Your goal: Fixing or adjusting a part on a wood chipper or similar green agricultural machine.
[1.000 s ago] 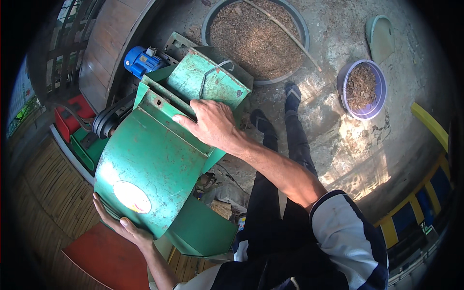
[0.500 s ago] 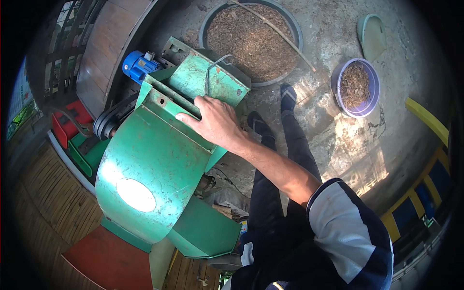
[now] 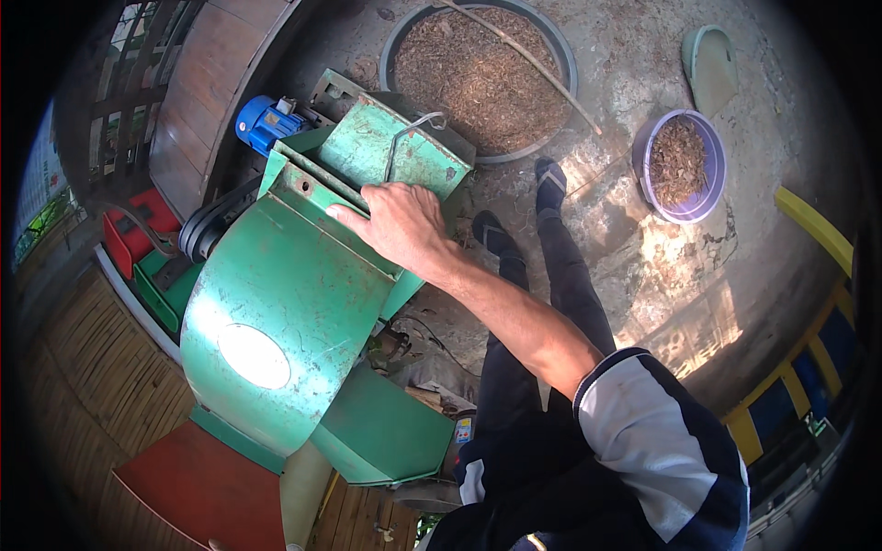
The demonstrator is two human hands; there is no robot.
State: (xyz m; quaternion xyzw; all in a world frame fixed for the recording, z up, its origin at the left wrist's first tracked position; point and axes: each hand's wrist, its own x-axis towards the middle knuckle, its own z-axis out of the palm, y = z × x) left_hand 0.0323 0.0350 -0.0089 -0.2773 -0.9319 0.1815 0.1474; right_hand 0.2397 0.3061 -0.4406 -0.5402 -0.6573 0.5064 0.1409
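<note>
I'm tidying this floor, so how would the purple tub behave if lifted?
The purple tub looks like plastic, so its wall may flex slightly. Its brown litter looks dry and loose, so the load is likely light. With no lid on, tilting could spill some.

Right fingers (image 3: 375, 194) on green machine (image 3: 285, 298)

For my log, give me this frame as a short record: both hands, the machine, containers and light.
Right hand: on the machine's upper edge, thumb apart from fingers; grip unclear
Left hand: at most a fingertip at the lower edge
Machine: green, rounded metal body, pale oval on its side
Motor: blue, beyond the machine
Large tub: grey, holds brown bits; stick across it
Small tub: purple, also holds brown bits
Light: bright patches on the floor
</note>
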